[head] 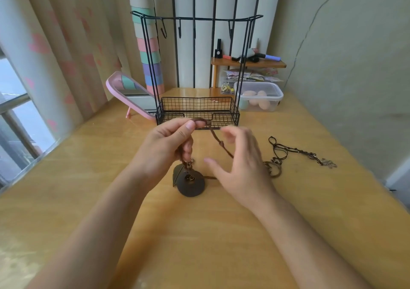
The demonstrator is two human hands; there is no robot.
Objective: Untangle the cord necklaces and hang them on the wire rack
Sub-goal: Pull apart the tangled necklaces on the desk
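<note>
Wood table (pixel 88 155), wire rack (pixel 197 18) at back; brown cord held up in front of it.
L hand (pixel 164 144) pinches cord (pixel 216 137) btwn thumb + fingers, pendant (pixel 191 184) below at table lvl; R hand (pixel 241 169) blurred, fingers loose, gripping nothing, cord runs behind it; 2nd necklace (pixel 297 150) lies on table to R.
</note>
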